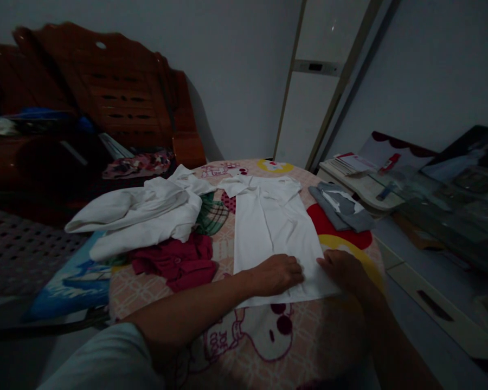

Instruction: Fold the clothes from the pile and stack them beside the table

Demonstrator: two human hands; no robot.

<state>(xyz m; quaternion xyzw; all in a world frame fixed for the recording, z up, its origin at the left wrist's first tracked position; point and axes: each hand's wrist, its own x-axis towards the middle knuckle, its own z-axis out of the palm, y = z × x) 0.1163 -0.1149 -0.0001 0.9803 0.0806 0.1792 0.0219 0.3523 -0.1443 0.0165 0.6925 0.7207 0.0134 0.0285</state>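
A white short-sleeved shirt lies spread lengthwise on a round table, its hem toward me. My left hand rests on the lower part of the shirt with its fingers curled in; whatever is under the fingertips is hidden. At the lower right edge of the shirt, my right hand is closed, thumb over the cloth and the other fingers mostly out of sight. The fabric is mostly flat, with a few creases in the middle and near the collar.
A patterned cloth covers the table. To the left lie a white garment pile, a dark red garment and a green checked cloth. Folded grey clothing sits at the right. A wooden chair and a glass-topped cabinet stand beyond.
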